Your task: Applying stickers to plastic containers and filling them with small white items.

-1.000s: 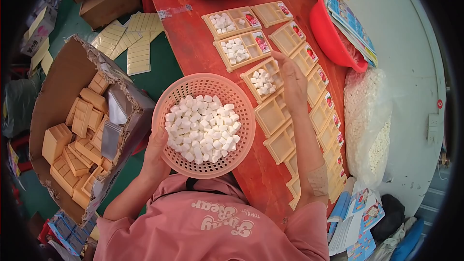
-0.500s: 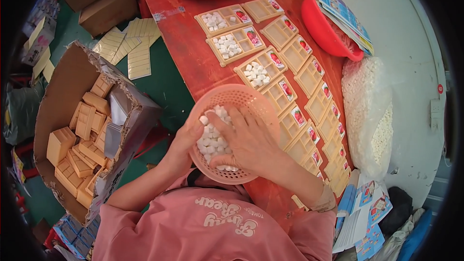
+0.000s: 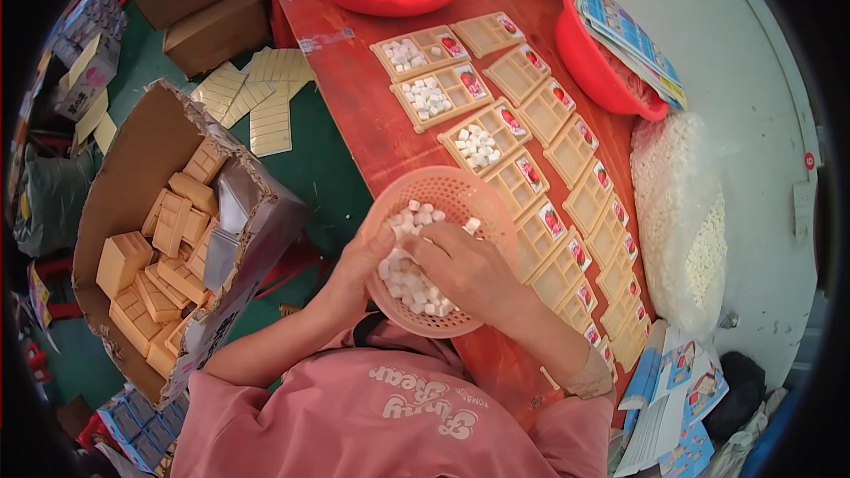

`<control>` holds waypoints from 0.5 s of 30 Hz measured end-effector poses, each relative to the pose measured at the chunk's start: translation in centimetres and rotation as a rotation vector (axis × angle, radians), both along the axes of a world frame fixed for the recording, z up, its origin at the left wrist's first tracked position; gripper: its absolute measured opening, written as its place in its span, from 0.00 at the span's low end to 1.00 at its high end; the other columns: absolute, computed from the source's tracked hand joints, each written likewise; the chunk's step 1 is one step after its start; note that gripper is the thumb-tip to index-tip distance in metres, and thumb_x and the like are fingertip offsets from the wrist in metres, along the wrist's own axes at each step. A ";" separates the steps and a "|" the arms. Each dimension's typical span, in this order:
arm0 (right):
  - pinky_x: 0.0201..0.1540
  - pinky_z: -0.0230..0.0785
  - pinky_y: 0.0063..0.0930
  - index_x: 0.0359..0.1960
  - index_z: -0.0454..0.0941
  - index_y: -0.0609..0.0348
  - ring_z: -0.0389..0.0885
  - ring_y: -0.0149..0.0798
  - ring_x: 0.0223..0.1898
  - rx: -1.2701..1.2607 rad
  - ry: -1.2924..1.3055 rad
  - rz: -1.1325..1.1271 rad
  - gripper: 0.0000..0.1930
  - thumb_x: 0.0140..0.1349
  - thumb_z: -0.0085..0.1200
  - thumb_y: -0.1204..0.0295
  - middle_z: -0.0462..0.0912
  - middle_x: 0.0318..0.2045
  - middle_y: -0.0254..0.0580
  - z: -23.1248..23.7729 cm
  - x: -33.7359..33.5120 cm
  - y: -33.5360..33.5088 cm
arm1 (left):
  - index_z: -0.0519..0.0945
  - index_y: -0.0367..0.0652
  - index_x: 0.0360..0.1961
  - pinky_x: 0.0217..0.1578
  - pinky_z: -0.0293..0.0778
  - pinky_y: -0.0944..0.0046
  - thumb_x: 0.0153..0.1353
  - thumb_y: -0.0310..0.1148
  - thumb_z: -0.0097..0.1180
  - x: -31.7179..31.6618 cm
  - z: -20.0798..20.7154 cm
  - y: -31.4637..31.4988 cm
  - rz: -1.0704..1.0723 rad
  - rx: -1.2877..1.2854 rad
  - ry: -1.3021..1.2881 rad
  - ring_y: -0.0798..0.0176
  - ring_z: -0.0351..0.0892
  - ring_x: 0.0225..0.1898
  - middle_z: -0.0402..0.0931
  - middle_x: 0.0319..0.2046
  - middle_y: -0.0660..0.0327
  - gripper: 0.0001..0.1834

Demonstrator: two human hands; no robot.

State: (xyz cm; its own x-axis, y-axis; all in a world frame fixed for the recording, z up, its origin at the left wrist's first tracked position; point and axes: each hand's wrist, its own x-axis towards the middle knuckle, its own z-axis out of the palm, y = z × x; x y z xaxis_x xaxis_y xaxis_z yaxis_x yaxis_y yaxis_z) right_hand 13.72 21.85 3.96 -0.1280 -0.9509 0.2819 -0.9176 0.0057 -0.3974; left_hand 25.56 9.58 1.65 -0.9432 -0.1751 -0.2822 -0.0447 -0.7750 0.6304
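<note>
A pink perforated plastic basket is in front of my body, partly filled with small white cubes that look like mini marshmallows. My left hand grips its left rim, thumb over the inside. Inside the basket, my right hand has its fingers curled down around some cubes; how many is hidden. Just beyond the basket, rows of tan compartment trays lie on the red table, each with a strawberry picture in one corner. Three far-left trays hold white cubes in their large compartment, such as the nearest one.
At left stands an open cardboard box of stacked tan trays. A red basin of small packets sits at the far edge, another red basin at right. A clear bag of white pieces leans by the wall, above printed cards.
The fingers of my right hand, spread over the cubes before, have curled in among them. My left hand keeps its hold on the basket. The whole view has shifted slightly.
</note>
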 end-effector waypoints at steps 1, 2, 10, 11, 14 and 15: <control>0.27 0.73 0.29 0.37 0.74 0.60 0.78 0.41 0.32 -0.005 -0.025 -0.002 0.12 0.49 0.55 0.75 0.73 0.32 0.40 -0.1 0.0 -0.1 | 0.55 0.40 0.61 0.54 0.65 0.59 0.61 0.51 0.43 0.2 0.0 -0.1 -0.004 -0.024 0.003 0.60 0.67 0.54 0.63 0.55 0.55 0.33; 0.29 0.73 0.29 0.38 0.74 0.61 0.78 0.41 0.33 -0.009 -0.051 -0.005 0.12 0.49 0.54 0.76 0.73 0.33 0.40 -0.4 0.1 -0.2 | 0.55 0.41 0.61 0.55 0.65 0.58 0.64 0.49 0.39 0.4 0.0 -0.2 -0.009 -0.047 0.007 0.59 0.66 0.55 0.63 0.56 0.55 0.30; 0.13 0.53 0.10 0.42 0.74 0.59 0.68 0.18 0.19 0.138 -1.765 -0.430 0.10 0.58 0.50 0.76 0.75 0.27 0.36 1.6 -1.5 -1.2 | 0.56 0.40 0.60 0.55 0.63 0.56 0.62 0.50 0.42 1.8 -0.7 -0.6 0.065 -0.028 -0.093 0.58 0.65 0.56 0.62 0.56 0.53 0.31; 0.13 0.52 0.09 0.42 0.74 0.60 0.68 0.19 0.19 0.063 -1.826 -0.428 0.10 0.57 0.51 0.76 0.75 0.26 0.36 1.8 -2.3 -0.6 | 0.56 0.41 0.61 0.56 0.62 0.56 0.62 0.49 0.42 1.9 -0.7 -0.8 0.064 -0.039 -0.094 0.57 0.64 0.56 0.61 0.57 0.53 0.32; 0.14 0.52 0.08 0.43 0.73 0.61 0.68 0.19 0.18 -0.122 -1.622 -0.562 0.10 0.59 0.50 0.75 0.75 0.25 0.36 1.9 -4.1 0.4 | 0.55 0.41 0.61 0.56 0.62 0.57 0.62 0.48 0.41 2.6 -0.9 -1.2 0.083 -0.058 -0.100 0.57 0.63 0.57 0.60 0.58 0.53 0.32; 0.14 0.53 0.09 0.42 0.73 0.60 0.67 0.19 0.18 -0.138 -1.396 -0.604 0.10 0.59 0.49 0.75 0.75 0.25 0.36 1.4 -4.8 0.6 | 0.53 0.41 0.62 0.57 0.60 0.56 0.62 0.49 0.41 3.0 -1.1 -1.4 0.062 -0.037 -0.118 0.56 0.62 0.58 0.58 0.59 0.53 0.33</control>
State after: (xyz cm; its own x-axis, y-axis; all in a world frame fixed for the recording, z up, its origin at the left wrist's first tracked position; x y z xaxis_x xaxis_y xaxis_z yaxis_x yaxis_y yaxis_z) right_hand 8.89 22.47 5.32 -0.7049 -0.6380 -0.3100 0.3053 0.1216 -0.9445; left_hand 28.53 8.13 0.60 -0.8908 -0.2440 -0.3833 -0.0735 -0.7550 0.6515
